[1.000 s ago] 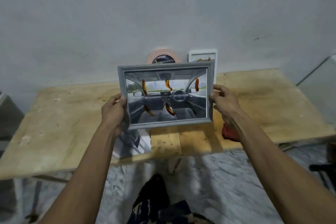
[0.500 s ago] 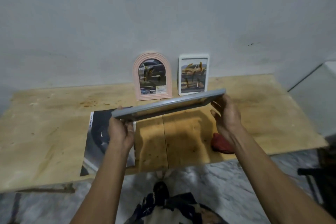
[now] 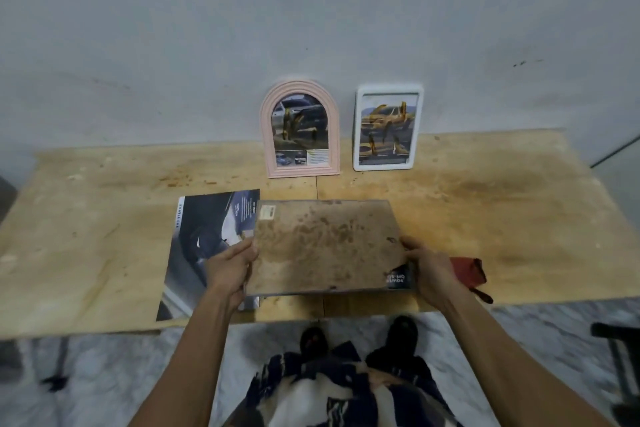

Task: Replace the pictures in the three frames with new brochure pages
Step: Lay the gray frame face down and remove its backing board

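Both hands hold a grey frame [image 3: 325, 246] face down over the wooden table [image 3: 485, 205], so its stained brown backing board faces up. The left hand [image 3: 230, 269] grips the frame's left edge, thumb on top of the backing and fingers [image 3: 247, 274] curled under it. The right hand [image 3: 427, 270] grips the right edge near the lower corner, thumb lying on the board beside a small dark label; its other digits are hidden beneath the frame. A pale sticker sits at the board's far left corner.

The frame's left part overlaps a brochure [image 3: 197, 246] lying flat on the table, its dark car picture facing up. Just beside the right hand lies a red object [image 3: 469, 270], partly covered by the wrist.

At the back of the table 2 more frames stand upright against the grey wall [image 3: 311, 11]: a pink arched frame [image 3: 300, 130] on the left and a white rectangular frame [image 3: 388, 128] just to its right, each showing a car picture
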The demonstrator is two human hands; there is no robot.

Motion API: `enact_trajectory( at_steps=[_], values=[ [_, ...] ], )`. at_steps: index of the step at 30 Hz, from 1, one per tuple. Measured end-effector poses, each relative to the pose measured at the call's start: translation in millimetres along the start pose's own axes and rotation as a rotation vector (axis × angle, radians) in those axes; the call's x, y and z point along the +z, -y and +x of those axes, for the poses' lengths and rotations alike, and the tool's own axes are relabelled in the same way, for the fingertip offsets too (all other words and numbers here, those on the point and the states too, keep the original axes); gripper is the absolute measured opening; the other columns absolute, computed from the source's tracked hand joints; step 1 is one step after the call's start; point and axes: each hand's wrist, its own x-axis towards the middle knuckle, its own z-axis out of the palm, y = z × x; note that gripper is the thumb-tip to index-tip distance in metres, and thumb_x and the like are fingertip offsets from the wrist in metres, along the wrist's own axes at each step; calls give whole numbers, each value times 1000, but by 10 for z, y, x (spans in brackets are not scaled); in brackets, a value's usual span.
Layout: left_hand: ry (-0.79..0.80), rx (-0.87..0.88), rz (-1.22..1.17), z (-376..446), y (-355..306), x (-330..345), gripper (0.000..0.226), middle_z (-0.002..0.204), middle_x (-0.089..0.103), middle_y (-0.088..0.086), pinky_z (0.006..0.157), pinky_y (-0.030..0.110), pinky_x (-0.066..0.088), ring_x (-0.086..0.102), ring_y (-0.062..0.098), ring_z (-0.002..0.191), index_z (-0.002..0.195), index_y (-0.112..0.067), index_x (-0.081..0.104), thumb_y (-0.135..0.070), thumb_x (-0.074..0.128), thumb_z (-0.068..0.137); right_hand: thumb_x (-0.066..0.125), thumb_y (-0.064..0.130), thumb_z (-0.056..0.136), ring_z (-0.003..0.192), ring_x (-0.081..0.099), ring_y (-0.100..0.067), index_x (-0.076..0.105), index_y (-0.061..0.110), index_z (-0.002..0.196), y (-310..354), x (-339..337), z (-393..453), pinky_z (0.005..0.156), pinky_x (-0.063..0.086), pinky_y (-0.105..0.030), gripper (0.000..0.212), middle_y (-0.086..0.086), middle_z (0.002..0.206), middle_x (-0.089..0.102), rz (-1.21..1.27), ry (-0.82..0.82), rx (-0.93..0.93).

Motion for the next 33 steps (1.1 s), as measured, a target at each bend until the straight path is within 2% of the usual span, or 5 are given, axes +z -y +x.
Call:
enact_trajectory(
  at_steps=[5,16,21,27,33],
  values=[
    [-70,24,191,122,166,18,29,89,72,13,50,18,53,63,10,56,121,6,65,10,59,93,50,-13,88,91,67,-29,66,2,111,-210,39,125,86,57,-49,32,-16,110,68,-195,-78,-88],
    [-33,44,645,208,565,194,73,103,72,8,97,43,54,69,28,96,144,-4,50,-20,81,80,53,36,99,100,63,-18,51,23,139,-398,-51,168,90,55,-41,42,2,125,62,-649,-50,-284],
    [-20,206,1059,33,485,334,43,94,69,9,86,42,54,66,33,98,99,-8,64,-35,86,74,56,15,97,95,58,-14,48,15,140,-494,-19,143,70,46,-13,44,-2,121,58,-793,-20,-309],
    [139,374,1426,156,523,387,121,165,12,11,117,48,28,18,38,147,158,-11,19,-47,89,66,49,26,99,96,56,-28,61,8,108,-531,213,91,84,49,-38,24,-11,107,56,-770,-326,-382],
    [190,367,1587,188,620,422,124,168,-2,2,113,51,36,10,35,150,160,-18,8,-57,83,70,55,26,91,109,55,-32,52,11,127,-414,343,104,94,46,-40,39,-11,124,52,-562,-436,-131]
  ],
)
